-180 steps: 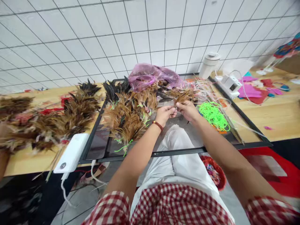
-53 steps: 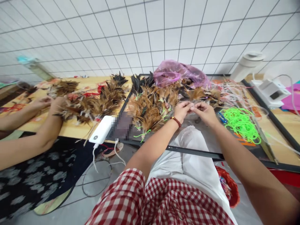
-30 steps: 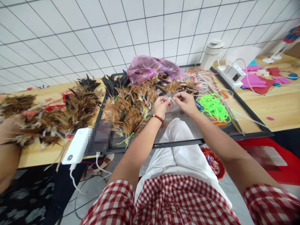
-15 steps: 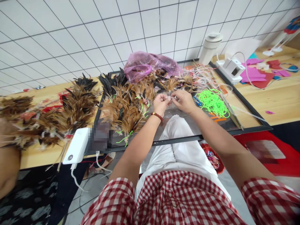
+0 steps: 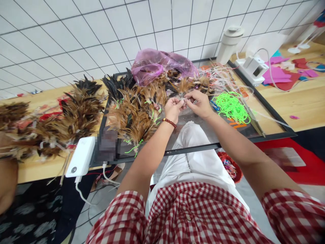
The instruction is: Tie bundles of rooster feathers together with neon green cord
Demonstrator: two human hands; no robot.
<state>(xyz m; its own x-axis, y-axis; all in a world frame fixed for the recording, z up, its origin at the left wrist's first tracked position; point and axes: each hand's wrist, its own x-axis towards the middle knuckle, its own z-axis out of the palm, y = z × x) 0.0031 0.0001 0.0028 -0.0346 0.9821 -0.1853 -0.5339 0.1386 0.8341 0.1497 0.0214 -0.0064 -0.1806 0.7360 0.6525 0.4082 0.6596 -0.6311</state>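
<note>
A small bunch of brown feathers (image 5: 183,86) stands with its tips pointing away from me and its pale quill ends at my fingertips. My left hand (image 5: 173,109), with a red bead bracelet on the wrist, pinches these ends between thumb and fingers. From the other side, my right hand (image 5: 200,104) is closed at the same spot, thumb and index finger close together. Fingers partly hide the quill ends. Left of my hands lie feather bunches (image 5: 137,123), some tied with green cord. A heap of bright green cord (image 5: 231,106) lies right of my right hand.
A black-framed board (image 5: 193,148) lies on the wooden table. Behind the feathers is a purple plastic bag (image 5: 162,66). A white bottle (image 5: 230,44) and a power strip (image 5: 254,69) stand right. A power bank (image 5: 80,156) and another person's arm (image 5: 8,183) are left.
The view has shifted slightly. My right hand's fingers have curled and lifted a little at the quill ends, while my left hand keeps its pinch.
</note>
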